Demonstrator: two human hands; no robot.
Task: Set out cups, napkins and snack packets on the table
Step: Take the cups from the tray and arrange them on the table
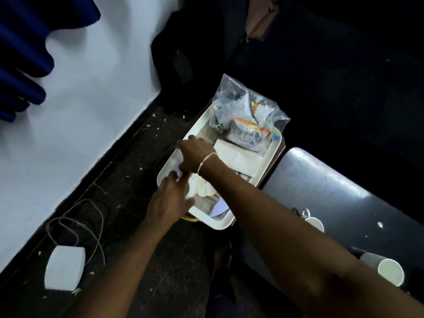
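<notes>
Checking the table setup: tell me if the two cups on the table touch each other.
Apart. The head view shows the handled cup and the paper cup with a wide stretch of bare table between them.

Two hands (181, 177), two cups (387, 270) on the table (332, 187), one tray (220, 223), one clear bag (247, 111).

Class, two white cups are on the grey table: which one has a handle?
The cup farther from the camera, showing a looped handle. The nearer paper cup lies tipped, with no handle.

White wall (87, 92), dark littered floor (142, 161)
</notes>
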